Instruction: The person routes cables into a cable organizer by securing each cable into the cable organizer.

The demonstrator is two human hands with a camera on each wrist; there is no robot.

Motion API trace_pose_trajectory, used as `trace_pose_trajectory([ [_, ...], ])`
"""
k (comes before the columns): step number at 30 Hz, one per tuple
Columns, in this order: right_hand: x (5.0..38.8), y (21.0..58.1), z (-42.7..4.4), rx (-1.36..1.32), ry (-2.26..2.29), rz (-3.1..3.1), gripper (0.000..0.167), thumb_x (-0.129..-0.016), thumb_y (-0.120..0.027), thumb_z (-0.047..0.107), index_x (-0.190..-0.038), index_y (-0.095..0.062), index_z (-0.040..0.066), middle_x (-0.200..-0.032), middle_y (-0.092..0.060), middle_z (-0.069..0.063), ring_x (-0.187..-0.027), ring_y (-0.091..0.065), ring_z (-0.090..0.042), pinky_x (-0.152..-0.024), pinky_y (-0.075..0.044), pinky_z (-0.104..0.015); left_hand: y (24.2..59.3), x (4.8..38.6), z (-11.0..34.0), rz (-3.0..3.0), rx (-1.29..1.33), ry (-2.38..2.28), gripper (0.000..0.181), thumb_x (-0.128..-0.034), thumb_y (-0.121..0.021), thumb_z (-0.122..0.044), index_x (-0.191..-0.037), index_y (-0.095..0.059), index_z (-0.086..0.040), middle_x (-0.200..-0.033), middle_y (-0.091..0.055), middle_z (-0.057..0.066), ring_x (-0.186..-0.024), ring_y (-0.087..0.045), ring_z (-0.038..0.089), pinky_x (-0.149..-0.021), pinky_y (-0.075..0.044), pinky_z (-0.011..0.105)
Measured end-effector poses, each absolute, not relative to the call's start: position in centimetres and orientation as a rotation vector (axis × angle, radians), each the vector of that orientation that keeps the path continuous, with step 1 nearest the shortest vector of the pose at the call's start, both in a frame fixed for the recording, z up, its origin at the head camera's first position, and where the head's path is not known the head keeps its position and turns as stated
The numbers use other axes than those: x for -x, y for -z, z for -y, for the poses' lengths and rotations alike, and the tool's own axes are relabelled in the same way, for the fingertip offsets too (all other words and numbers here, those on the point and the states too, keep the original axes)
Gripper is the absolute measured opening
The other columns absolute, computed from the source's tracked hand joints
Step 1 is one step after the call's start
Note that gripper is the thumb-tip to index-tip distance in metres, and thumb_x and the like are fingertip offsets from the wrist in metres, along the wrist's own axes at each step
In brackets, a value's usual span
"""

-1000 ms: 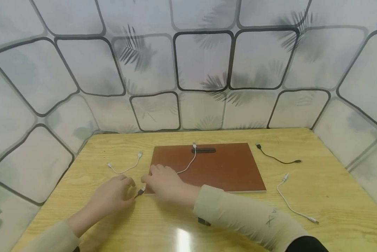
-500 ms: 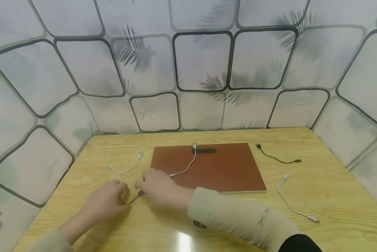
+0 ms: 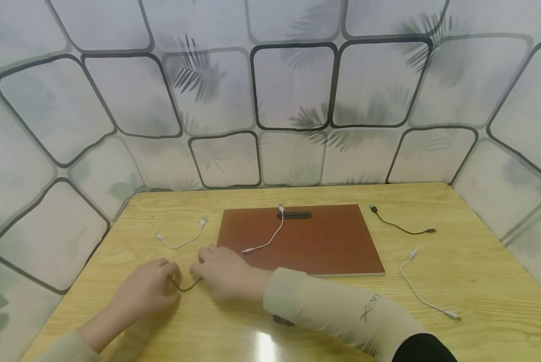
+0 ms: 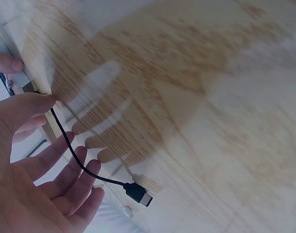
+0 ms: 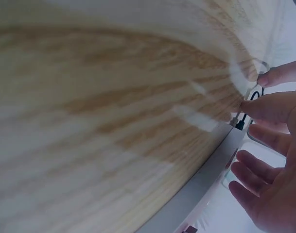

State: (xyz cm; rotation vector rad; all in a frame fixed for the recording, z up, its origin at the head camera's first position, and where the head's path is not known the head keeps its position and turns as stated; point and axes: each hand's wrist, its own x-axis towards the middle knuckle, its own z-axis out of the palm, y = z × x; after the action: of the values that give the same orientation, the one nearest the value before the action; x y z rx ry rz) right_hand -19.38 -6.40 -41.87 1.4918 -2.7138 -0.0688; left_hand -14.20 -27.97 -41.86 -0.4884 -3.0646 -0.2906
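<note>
Black USB cable (image 3: 186,290) slack between hands, nearer the tabletop's (image 3: 216,332) left edge than its right. Left hand (image 3: 146,286) pinches the cord, USB-C plug (image 4: 138,194) free; right hand's (image 3: 225,274) grip pinches the far end. Probably best: light hold, wide bend, no kinks.

The cream right sleeve (image 3: 325,304) bears dark marks (image 3: 366,312) and adjoins black fabric (image 3: 424,349).

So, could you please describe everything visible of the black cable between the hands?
The black cable is thin and looks flexible and plastic-coated. The left hand pinches it; past the pinch it curves to a dark plug with a metal tip. Between the hands, near the brown board, it sags, running to the right hand, where contact is unclear.
</note>
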Motion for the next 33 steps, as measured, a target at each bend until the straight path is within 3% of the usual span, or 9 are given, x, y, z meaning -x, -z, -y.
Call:
trace_pose_trajectory([
  [8,19.6,42.3,6.5,-1.494,0.076,2.784,0.041,-0.091,-0.076,0.025,-0.131,-0.070,0.033,-0.113,-0.059,0.008,-0.105,-0.052,-0.008,-0.091,-0.047,-0.021,41.9,14.2,28.1,3.043,0.497,0.297,0.024,-0.0682,-0.088,-0.018,-0.083,-0.070,-0.026,-0.085,-0.065,-0.011,-0.078,-0.061,0.009,-0.072,-0.055,0.034],
  [19,19.9,42.7,6.6,-1.526,0.012,2.751,0.016,-0.100,-0.068,0.023,-0.113,-0.072,0.032,-0.102,-0.059,0.010,-0.096,-0.052,-0.007,-0.084,-0.045,-0.021,41.7,13.9,27.7,2.995,0.536,0.236,0.021,-0.0733,-0.083,-0.009,-0.078,-0.073,-0.027,-0.080,-0.068,-0.011,-0.075,-0.068,0.012,-0.072,-0.059,0.036],
  [27,20.2,42.8,6.6,-1.545,0.059,2.691,0.016,-0.107,-0.056,0.023,-0.106,-0.068,0.033,-0.097,-0.053,0.011,-0.091,-0.048,-0.007,-0.083,-0.042,-0.021,41.3,13.9,27.5,3.004,0.521,0.270,0.020,-0.0770,-0.084,-0.012,-0.077,-0.072,-0.028,-0.080,-0.069,-0.011,-0.075,-0.067,0.009,-0.070,-0.058,0.033],
  [33,20.4,42.8,6.5,-1.546,-0.013,2.706,0.016,-0.106,-0.058,0.025,-0.107,-0.070,0.035,-0.096,-0.055,0.012,-0.091,-0.049,-0.005,-0.085,-0.043,-0.021,41.2,13.9,27.4,3.017,0.517,0.309,0.021,-0.0800,-0.082,-0.011,-0.076,-0.072,-0.029,-0.079,-0.069,-0.013,-0.074,-0.065,0.006,-0.068,-0.056,0.029],
])
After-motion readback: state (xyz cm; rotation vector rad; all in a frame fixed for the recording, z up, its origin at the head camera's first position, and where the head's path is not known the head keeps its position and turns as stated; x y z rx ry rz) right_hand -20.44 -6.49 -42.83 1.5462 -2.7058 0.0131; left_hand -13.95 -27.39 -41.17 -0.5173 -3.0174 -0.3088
